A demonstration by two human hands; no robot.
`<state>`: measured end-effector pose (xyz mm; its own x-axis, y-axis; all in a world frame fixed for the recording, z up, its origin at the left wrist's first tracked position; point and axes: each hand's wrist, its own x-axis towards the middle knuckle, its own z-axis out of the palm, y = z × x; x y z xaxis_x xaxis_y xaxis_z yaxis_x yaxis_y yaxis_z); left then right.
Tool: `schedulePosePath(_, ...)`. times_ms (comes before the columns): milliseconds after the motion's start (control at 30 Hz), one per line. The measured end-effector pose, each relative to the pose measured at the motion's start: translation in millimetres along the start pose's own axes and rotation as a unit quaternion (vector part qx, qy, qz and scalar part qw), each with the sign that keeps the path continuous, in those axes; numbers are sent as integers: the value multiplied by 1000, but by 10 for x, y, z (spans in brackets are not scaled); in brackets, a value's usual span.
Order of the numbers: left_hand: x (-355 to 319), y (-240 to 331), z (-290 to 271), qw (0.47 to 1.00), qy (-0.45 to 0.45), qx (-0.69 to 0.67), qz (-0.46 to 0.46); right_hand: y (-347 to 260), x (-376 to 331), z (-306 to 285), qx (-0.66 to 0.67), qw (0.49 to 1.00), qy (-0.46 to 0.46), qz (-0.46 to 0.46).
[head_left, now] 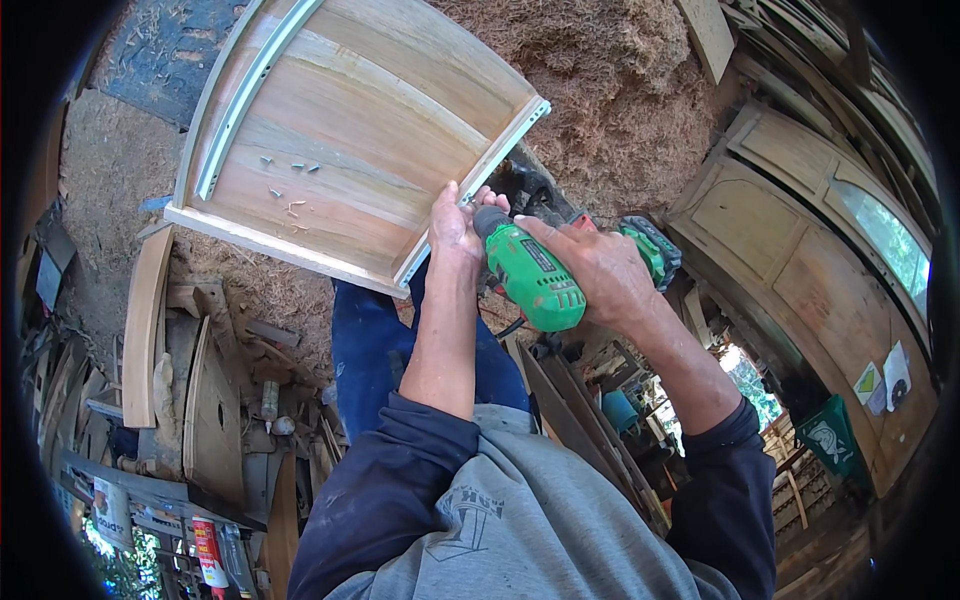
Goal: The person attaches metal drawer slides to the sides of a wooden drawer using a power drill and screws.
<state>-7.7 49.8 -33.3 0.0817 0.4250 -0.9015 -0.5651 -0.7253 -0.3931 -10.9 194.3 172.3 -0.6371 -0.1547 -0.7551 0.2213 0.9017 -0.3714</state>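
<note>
A wooden drawer (370, 130) lies tilted ahead of me, with a pale metal drawer slide (255, 90) along its left side and another slide (510, 140) along its right side. My left hand (457, 228) is closed round the right side, fingers close to the drill's tip. In my right hand (605, 270) is a green cordless drill (540, 285), its chuck (490, 220) pointed at the right slide. Whether a screw sits at the tip is hidden by my fingers. Several small screws (297, 166) lie loose on the drawer's bottom.
Wood shavings (610, 90) cover the ground beyond the drawer. Curved wooden pieces (145, 330) and a cluttered shelf (160, 490) stand at the left, with a red-and-white tube (210, 550). A large wooden door panel (800, 270) leans at the right.
</note>
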Motion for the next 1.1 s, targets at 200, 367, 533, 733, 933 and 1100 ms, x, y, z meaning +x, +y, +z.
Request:
schedulePosePath(200, -9, -45, 23, 1000, 9, -12, 8, 22, 15, 17, -11, 1000, 3, -7)
schedulePosePath(367, -28, -13, 42, 1000, 20, -20, -9, -49, 45, -27, -32, 999, -11, -9)
schedulePosePath(533, -47, -9, 67, 999, 49, 5, -6, -34, 61, 15, -37, 999, -31, 9)
schedulePosePath(733, -50, -43, 40, 999, 32, 38, 18, -74, 85, -62, -96, 994, -37, -21)
schedulePosePath(933, -62, -49, 72, 998, 57, 28, 14, -107, 114, -36, -74, 997, -36, 7)
schedulePosePath(1100, -16, -21, 12, 998, 41, 34, 14, -133, 136, -85, -81, 996, -35, -3)
